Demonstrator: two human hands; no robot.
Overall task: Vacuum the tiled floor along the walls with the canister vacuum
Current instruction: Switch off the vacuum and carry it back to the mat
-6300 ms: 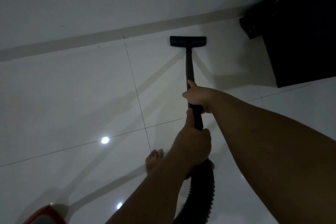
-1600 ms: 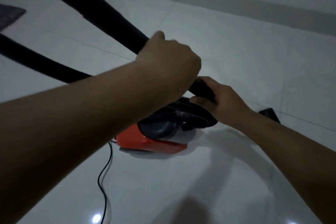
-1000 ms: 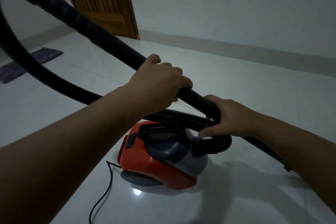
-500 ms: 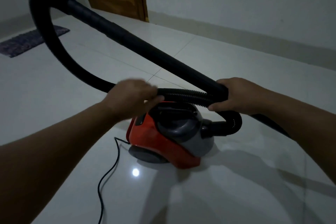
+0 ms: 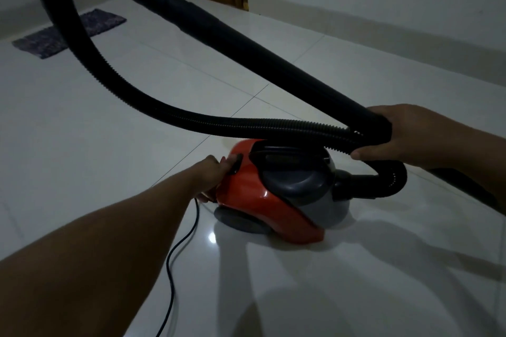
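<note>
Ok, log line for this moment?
left hand: at canister rear | right hand: gripping wand and hose | floor vacuuming: paused

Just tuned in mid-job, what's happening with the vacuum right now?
The person is bent over the red canister vacuum, which sits on the tiled floor. The left hand touches the canister's rear end, just above where the power cord leaves it. The right hand grips the wand and the ribbed hose together above the canister. No floor nozzle is in view.
</note>
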